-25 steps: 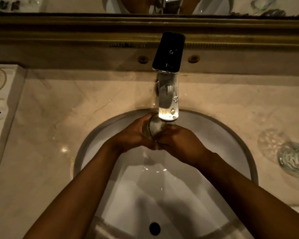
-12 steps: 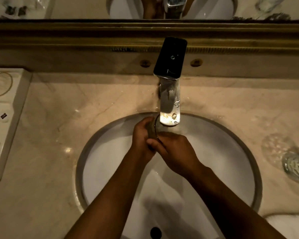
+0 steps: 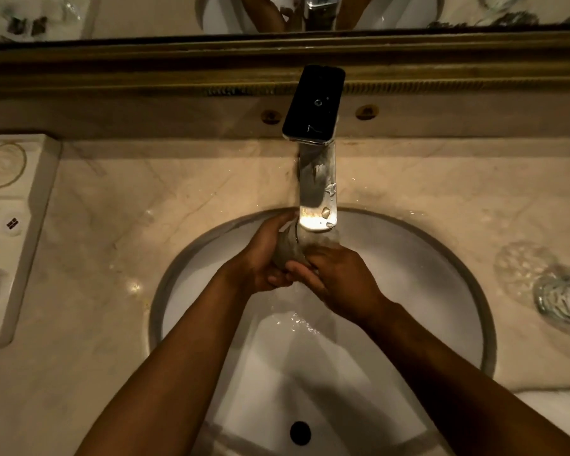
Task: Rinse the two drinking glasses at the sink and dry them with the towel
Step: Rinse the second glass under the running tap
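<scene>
Since the earlier frame, both my hands tilted the glass (image 3: 290,250) under the faucet (image 3: 318,192) at centre frame; left hand (image 3: 260,261) and right hand (image 3: 339,281) gripped it.

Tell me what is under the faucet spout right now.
Under the faucet spout, the left hand and right hand hold a drinking glass over the sink basin, with water splashing below. The hands cover most of the glass.

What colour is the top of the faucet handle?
Glossy black, on the faucet handle, seen in the head view.
</scene>
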The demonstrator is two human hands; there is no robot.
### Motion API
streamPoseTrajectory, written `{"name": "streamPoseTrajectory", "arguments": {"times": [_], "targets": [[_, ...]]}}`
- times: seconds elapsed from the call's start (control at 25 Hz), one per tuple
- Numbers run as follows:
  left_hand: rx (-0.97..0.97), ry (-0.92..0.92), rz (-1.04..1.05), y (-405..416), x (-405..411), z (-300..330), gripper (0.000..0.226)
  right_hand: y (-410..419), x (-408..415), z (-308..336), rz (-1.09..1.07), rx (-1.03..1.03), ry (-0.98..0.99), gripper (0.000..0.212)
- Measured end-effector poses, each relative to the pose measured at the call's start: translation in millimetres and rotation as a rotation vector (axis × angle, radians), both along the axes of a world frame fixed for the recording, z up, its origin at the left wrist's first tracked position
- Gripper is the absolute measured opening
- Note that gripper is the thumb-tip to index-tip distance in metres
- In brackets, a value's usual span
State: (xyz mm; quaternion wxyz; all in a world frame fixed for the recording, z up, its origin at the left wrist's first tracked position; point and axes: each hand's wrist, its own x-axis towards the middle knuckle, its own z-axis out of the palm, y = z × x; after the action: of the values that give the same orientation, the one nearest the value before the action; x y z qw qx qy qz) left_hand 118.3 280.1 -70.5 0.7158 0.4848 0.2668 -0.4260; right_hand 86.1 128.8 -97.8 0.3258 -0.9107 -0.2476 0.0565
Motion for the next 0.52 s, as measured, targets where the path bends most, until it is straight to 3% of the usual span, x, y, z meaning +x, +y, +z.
{"name": "streamPoseTrajectory", "arguments": {"times": [0.12, 0.24, 0.4, 0.52], "targets": [[0.065, -0.118, 0.186, -7.7, -10.0, -4.2, 0.063, 12.7, -6.6, 7.6, -0.19, 0.114, 0.155, 0.05], [0.22, -0.228, 0.315, -10.2, -21.7, -16.5, 0.051, 24.5, -13.5, 7.8, -0.322, 0.237, 0.264, 0.029], [0.376, -0.359, 0.437, -14.3, -27.8, -25.9, 0.029, 41.9, -15.5, 6.2, -0.521, 0.48, 0.407, 0.035], [0.378, -0.396, 0.478, -13.2, -23.9, -22.2, 0.028, 36.6, -6.8, 10.0, -0.509, 0.492, 0.434, 0.033]]}}
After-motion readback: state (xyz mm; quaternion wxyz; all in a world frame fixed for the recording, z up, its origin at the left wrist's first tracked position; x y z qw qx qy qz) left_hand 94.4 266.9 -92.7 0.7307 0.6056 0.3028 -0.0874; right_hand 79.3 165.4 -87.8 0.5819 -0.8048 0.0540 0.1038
